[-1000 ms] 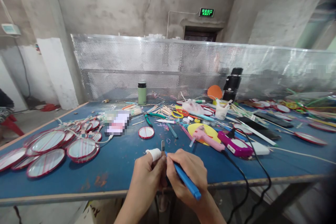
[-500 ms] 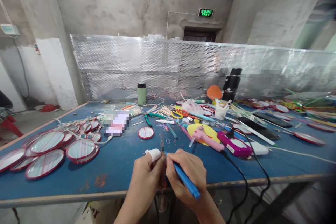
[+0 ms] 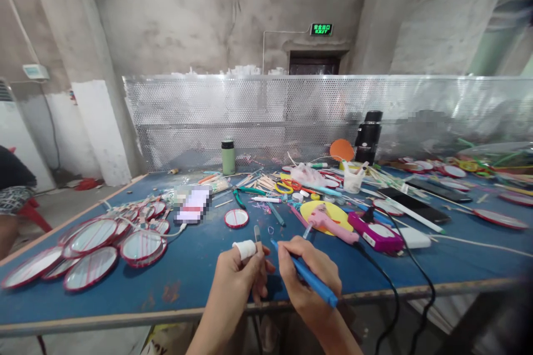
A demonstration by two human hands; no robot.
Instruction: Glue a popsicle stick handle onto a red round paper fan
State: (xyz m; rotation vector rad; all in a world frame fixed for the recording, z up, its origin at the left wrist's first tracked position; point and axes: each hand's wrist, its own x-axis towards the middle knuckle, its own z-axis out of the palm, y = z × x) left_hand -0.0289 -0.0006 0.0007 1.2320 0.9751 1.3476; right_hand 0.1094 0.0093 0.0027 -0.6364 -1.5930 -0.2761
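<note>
A blue pen [image 3: 315, 282] is gripped in the right hand [image 3: 303, 289] and a small flat stick [image 3: 257, 234] is pinched in the left hand [image 3: 237, 276], tips apart, above the near part of the bench [image 3: 187, 274]. Beyond, a red-rimmed disc [image 3: 236, 218] is backed by a green bottle [image 3: 228, 160].

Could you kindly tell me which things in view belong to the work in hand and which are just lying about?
In use: thin flat stick, held in the left hand; blue pen-like tool, held in the right hand.

Apparently just lying about: green bottle, black flask, pink glue gun, lit phone.
</note>
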